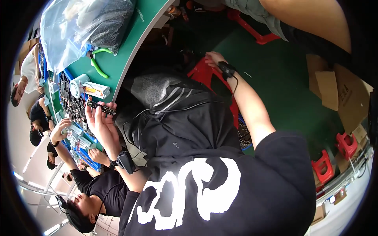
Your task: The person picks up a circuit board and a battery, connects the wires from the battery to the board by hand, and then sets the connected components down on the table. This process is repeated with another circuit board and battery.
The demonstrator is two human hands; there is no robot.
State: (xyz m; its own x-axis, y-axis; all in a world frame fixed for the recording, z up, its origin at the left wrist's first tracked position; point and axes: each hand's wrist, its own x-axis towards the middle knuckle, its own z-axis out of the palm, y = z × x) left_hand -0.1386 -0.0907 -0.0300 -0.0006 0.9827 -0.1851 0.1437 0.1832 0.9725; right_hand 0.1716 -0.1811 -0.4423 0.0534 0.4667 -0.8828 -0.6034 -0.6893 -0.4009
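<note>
My left hand [103, 126] is raised at the table's edge, its fingers closed around a narrow black circuit board [101, 107] with small parts on it. Down by the floor, my right hand [215, 59] has its fingers over the edge of a red plastic stool [204, 74] and appears to grip it. Near my left hand on the table lie a small white and orange box [97, 90] and a white roll [79, 84]. A blue tray holding many small black parts [73, 103] is just beyond the board.
Green-handled pliers [98, 66] and a large clear plastic bag [78, 31] with dark contents lie on the green table [136, 37]. A co-worker [106, 192] sits close on my left. Cardboard boxes [342, 92] and red stools [323, 167] stand on the right. A cable crosses my lap.
</note>
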